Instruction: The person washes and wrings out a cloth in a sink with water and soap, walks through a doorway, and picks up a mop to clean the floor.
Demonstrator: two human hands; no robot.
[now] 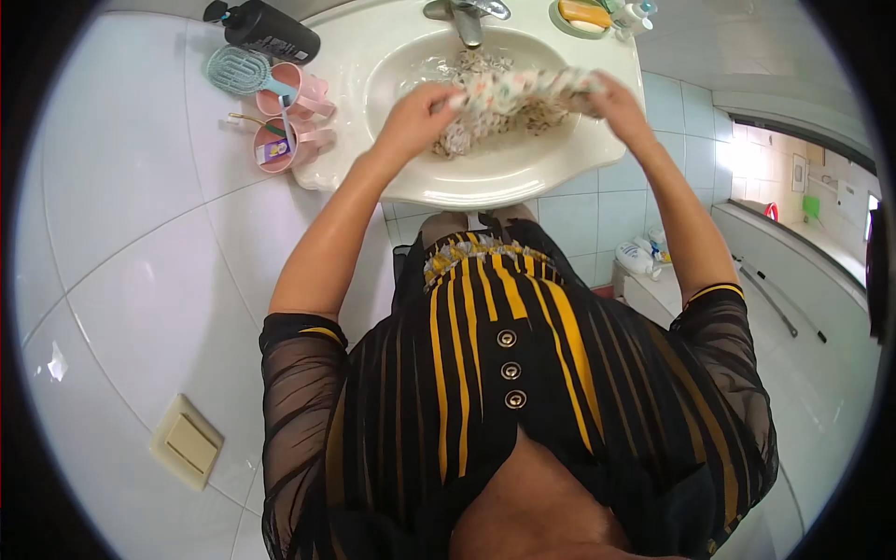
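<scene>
A wet floral cloth (532,86), pale with small coloured prints, is stretched between my two hands above the washbasin (457,191). My left hand (417,117) grips its left end with the thumb and fingers closed. At the other end, my right hand (611,105) is closed on the fabric, slightly blurred. More of the patterned cloth hangs down and lies bunched in the bowl, where some water shows. Over the far side of the bowl stands the chrome faucet (471,26).
Left of the basin are a black pump bottle (273,33), a teal hairbrush (239,71) and pink cups (271,149) with toothbrushes and a tube. A soap dish (581,21) and small bottles (635,17) stand at the far right corner. A light switch (187,441) is on the tiled wall.
</scene>
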